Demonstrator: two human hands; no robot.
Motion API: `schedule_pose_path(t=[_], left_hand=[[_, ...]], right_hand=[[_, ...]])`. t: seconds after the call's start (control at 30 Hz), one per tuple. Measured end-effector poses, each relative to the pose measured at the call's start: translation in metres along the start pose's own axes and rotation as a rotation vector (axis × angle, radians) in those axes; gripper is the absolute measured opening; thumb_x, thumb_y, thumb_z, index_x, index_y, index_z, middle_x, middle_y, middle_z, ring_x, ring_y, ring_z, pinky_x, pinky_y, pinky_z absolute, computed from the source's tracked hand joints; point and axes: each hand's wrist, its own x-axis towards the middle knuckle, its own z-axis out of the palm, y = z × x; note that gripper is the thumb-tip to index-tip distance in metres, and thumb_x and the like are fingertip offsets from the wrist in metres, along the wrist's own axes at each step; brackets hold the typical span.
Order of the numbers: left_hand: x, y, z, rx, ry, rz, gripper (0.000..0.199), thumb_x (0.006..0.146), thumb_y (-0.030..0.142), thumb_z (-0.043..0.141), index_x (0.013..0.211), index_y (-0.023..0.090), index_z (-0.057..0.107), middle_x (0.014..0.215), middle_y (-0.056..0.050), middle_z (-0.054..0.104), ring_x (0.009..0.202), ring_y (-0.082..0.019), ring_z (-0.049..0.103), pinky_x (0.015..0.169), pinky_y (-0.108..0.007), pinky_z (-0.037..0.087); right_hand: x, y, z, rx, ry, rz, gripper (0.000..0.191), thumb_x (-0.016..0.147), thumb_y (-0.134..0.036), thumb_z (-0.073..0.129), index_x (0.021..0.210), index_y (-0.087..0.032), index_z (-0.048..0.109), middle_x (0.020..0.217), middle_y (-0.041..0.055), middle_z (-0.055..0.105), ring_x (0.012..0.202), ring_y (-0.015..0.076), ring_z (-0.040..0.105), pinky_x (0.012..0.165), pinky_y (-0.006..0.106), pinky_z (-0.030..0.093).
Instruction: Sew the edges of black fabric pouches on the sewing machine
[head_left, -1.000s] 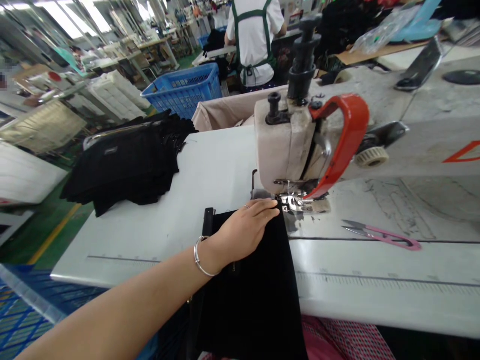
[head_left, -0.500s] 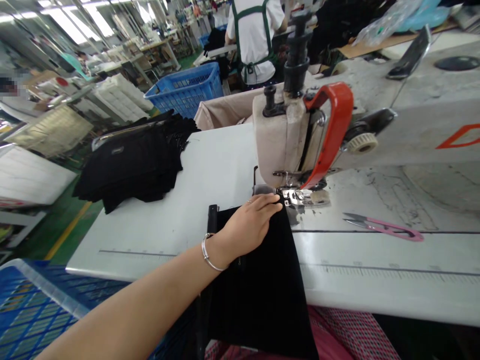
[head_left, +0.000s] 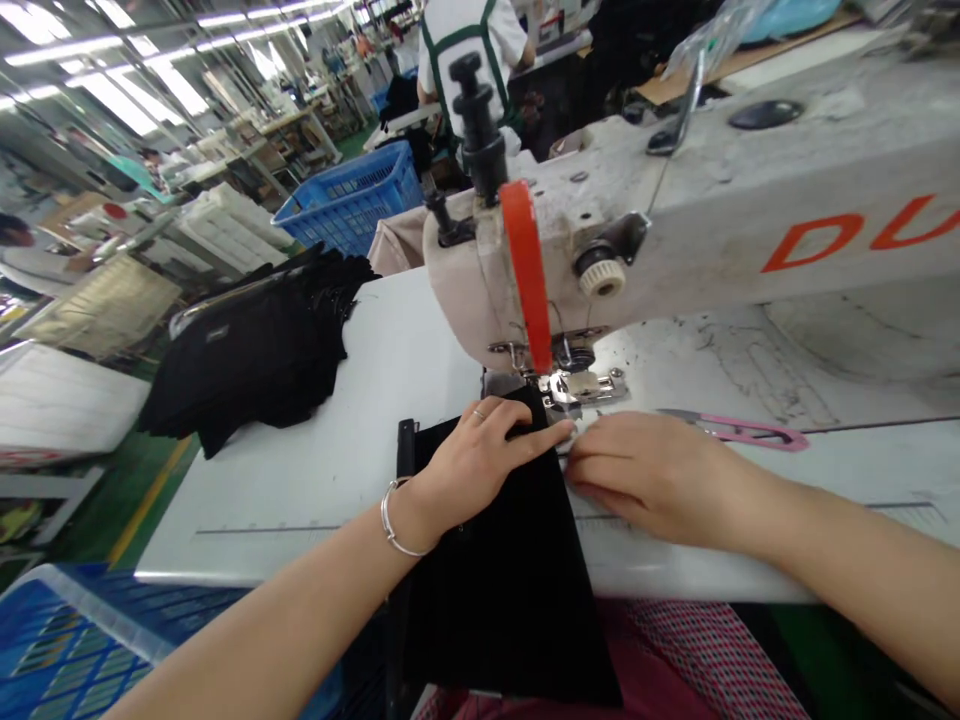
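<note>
So the black fabric piece (head_left: 517, 600) sits lower center of the frame, running from the presser foot (head_left: 581, 388) down over the front edge of the surface (head_left: 367, 375). Left hand (head_left: 480, 460) lies on top, fingers loosely spread, index stretched out past the right edge, pressing rather than gripping. Right hand (head_left: 660, 475), right of center, has its fingers bunched just beside that edge; can't tell if they're pinching anything. My take: keep that left palm flat and light so the cloth doesn't pucker, line the edge up straight with the foot, and keep that index tip clear of the needle area. Also watch the pink snips (head_left: 757, 432) right behind the right hand.
</note>
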Motion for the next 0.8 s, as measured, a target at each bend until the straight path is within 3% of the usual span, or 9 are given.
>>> schedule_pose_path(t=[0.07, 0.17, 0.37, 0.53, 0.67, 0.8], left_hand=[[0.000, 0.000, -0.002, 0.010, -0.031, -0.001, 0.048, 0.093, 0.007, 0.039, 0.134, 0.032, 0.048, 0.110, -0.007, 0.052, 0.103, -0.022, 0.051, 0.094, -0.044, 0.046], [-0.001, -0.001, -0.002, -0.068, 0.009, -0.017, 0.035, 0.092, 0.008, 0.042, 0.121, 0.022, 0.054, 0.111, -0.009, 0.051, 0.104, -0.021, 0.051, 0.094, -0.041, 0.047], [-0.003, -0.007, -0.010, -0.178, 0.061, -0.027, 0.025, 0.093, 0.006, 0.041, 0.111, 0.017, 0.054, 0.125, -0.011, 0.055, 0.112, -0.020, 0.053, 0.096, -0.039, 0.049], [0.004, -0.011, -0.040, -0.225, 0.120, 0.126, 0.019, 0.095, 0.006, 0.041, 0.093, 0.015, 0.058, 0.119, -0.009, 0.063, 0.110, -0.016, 0.060, 0.092, -0.031, 0.053], [0.014, 0.001, -0.052, -0.160, -0.052, 0.120, 0.023, 0.091, 0.003, 0.043, 0.100, 0.016, 0.059, 0.126, -0.008, 0.058, 0.114, -0.017, 0.057, 0.097, -0.033, 0.051], [0.014, 0.007, -0.038, -0.084, -0.175, 0.029, 0.030, 0.090, 0.005, 0.047, 0.115, 0.018, 0.056, 0.131, -0.010, 0.050, 0.120, -0.022, 0.051, 0.101, -0.039, 0.048]], right_hand=[[0.009, 0.003, 0.013, 0.061, -0.006, 0.036, 0.023, 0.094, -0.020, 0.045, 0.087, -0.018, 0.066, 0.085, 0.0050, 0.063, 0.087, 0.0185, 0.057, 0.079, 0.035, 0.047], [0.008, 0.005, 0.020, 0.105, 0.034, 0.093, 0.022, 0.094, -0.020, 0.045, 0.093, -0.017, 0.066, 0.092, 0.0064, 0.063, 0.089, 0.0195, 0.055, 0.082, 0.038, 0.046], [0.004, 0.000, 0.023, 0.056, -0.011, 0.021, 0.041, 0.090, -0.013, 0.046, 0.130, -0.020, 0.052, 0.131, 0.0061, 0.055, 0.107, 0.0227, 0.052, 0.089, 0.041, 0.044], [0.009, -0.008, 0.024, 0.049, -0.023, 0.087, 0.027, 0.092, -0.018, 0.046, 0.115, -0.021, 0.061, 0.127, 0.0023, 0.059, 0.107, 0.0237, 0.052, 0.090, 0.043, 0.042], [0.013, -0.013, 0.024, 0.060, -0.015, 0.138, 0.022, 0.094, -0.026, 0.045, 0.105, -0.021, 0.063, 0.117, 0.0054, 0.062, 0.105, 0.0250, 0.053, 0.089, 0.045, 0.042], [0.015, -0.016, 0.026, -0.034, -0.040, 0.174, 0.036, 0.090, -0.030, 0.050, 0.123, -0.015, 0.056, 0.134, 0.0118, 0.052, 0.114, 0.0296, 0.048, 0.092, 0.048, 0.040]])
